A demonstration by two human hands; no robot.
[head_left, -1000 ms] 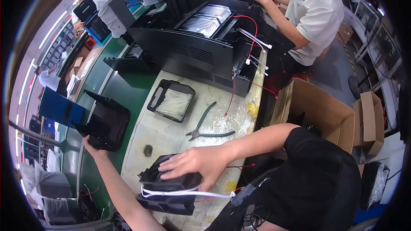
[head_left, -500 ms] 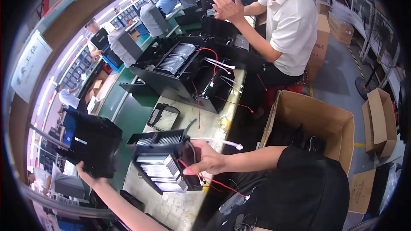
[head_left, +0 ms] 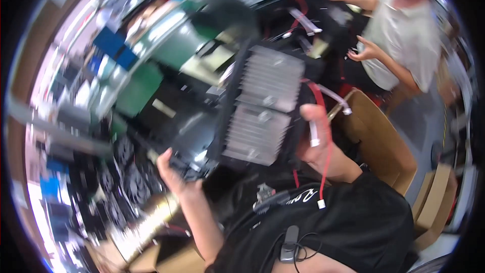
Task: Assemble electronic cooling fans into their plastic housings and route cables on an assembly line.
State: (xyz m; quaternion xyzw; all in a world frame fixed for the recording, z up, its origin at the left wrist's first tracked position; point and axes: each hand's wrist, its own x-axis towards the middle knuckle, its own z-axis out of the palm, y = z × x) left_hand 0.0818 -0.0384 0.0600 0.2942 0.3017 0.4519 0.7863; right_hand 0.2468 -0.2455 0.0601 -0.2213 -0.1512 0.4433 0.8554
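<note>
In my right hand (head_left: 323, 144) is a black-framed unit with two banks of silver cooling fins (head_left: 270, 86), tipped so that the fins show. My fingers are closed around its right edge, partly hidden behind it. Red and white wires with white plugs (head_left: 322, 203) dangle from that side. My left hand (head_left: 178, 176) grips the lower edge of a glossy black plastic housing (head_left: 184, 116), its thumb raised at the edge. The housing is just left of the finned unit and partly behind it; whether the two touch, I cannot tell through the blur.
A co-worker in a white shirt (head_left: 404, 40) sits at the far right, hands apart. An open cardboard box (head_left: 386, 144) stands by my right arm. Several black fans (head_left: 136, 172) lie at the left. Green bench surface (head_left: 139, 88) shows beyond the housing.
The view has swung. The finned unit has been raised and turned, and the black housing brought in beside it. The co-worker's hands have come apart.
</note>
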